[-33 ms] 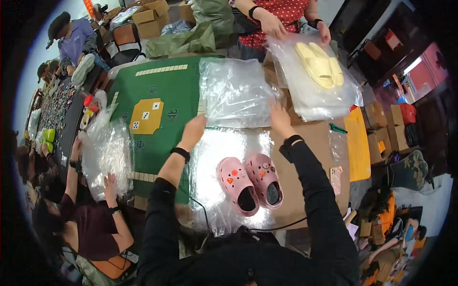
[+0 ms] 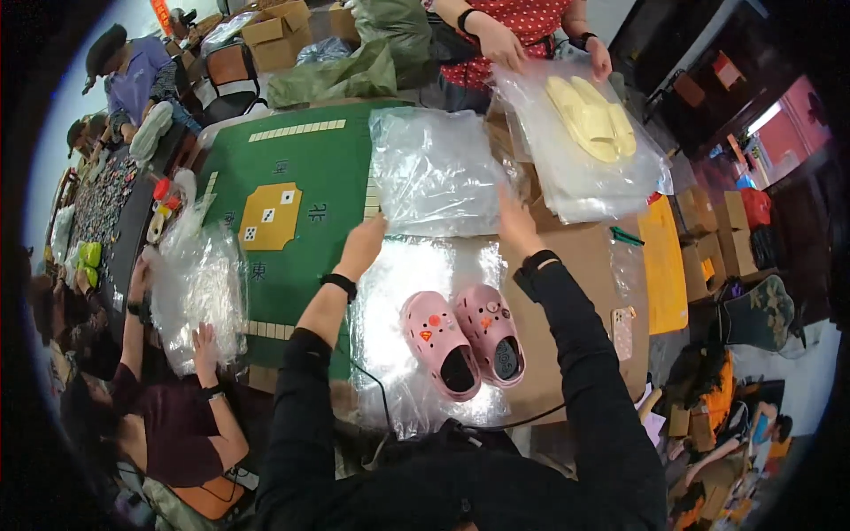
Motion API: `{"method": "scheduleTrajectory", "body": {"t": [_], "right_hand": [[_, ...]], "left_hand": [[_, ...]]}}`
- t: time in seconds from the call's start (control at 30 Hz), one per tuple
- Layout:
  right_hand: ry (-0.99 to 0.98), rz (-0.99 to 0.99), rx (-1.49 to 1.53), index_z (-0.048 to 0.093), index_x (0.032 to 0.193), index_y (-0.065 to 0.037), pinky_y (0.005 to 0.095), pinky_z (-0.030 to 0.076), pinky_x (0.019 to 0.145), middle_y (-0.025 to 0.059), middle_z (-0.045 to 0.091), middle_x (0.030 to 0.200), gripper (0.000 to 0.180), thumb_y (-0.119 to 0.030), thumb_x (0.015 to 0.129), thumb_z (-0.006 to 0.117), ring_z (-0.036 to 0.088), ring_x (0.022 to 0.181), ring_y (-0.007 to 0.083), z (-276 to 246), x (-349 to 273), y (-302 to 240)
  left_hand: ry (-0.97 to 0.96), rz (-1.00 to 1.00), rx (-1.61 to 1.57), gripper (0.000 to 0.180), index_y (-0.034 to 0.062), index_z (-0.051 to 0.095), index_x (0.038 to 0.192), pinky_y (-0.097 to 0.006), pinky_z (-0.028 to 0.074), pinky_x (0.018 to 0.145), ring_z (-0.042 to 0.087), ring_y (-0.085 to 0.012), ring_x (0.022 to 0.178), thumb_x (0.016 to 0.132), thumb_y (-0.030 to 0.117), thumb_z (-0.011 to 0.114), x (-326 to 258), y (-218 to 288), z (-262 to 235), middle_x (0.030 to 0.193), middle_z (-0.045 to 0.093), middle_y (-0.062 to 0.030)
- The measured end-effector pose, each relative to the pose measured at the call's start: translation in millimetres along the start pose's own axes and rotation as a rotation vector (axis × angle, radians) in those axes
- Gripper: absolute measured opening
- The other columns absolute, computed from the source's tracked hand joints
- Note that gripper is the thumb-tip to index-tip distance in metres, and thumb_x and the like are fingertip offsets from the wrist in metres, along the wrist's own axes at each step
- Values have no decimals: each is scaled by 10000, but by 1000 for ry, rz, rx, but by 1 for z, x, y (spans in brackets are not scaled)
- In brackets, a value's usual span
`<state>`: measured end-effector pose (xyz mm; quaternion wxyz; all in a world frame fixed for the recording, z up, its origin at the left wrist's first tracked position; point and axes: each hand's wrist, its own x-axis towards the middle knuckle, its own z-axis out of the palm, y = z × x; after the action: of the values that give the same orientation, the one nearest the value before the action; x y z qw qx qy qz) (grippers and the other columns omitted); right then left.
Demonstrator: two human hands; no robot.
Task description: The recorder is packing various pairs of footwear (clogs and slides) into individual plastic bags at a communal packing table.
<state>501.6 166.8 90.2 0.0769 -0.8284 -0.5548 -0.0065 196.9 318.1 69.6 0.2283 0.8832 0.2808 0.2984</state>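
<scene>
A clear plastic bag (image 2: 436, 173) lies flat across the edge of the green mat. My left hand (image 2: 361, 248) is closed at its near left corner, fingertips on the film. At the bag's right edge my right hand (image 2: 519, 225) pinches the side, though its fingertips are partly blurred against the plastic. Between my forearms sits a pair of pink clogs (image 2: 440, 345) with small charms on top, heels toward me. They rest on another shiny clear plastic bag (image 2: 390, 301).
A green game mat (image 2: 328, 177) with tiles covers the left side. Across the table, a person's hands (image 2: 500, 46) are at bags with yellow slippers (image 2: 589, 115) on top. Another person's hand (image 2: 204, 354) presses plastic bags at left. A phone (image 2: 624, 332) lies right; a cable crosses near me.
</scene>
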Motion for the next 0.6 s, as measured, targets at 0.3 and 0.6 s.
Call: {"method": "scheduleTrajectory", "body": {"t": [0.3,0.6], "right_hand": [[-155,-32,580,496,1184,-34,428,383,911,200,522,1159,413,-178,805,574,492,1054,369,-30,-124,-59],[-105,145,684,602,1050,-110,430,369,923,173,465,1231,268,-189,795,581,427,1116,361,-37,-269,-83]], "left_hand": [[-22,-174,34,164,-15,546,917,-456,431,702,545,-411,831,861,87,431,22,-39,62,866,580,-245],[-96,-297,207,555,49,402,1273,-445,348,945,383,-407,1159,756,92,601,-3,34,69,1344,283,-259]]}}
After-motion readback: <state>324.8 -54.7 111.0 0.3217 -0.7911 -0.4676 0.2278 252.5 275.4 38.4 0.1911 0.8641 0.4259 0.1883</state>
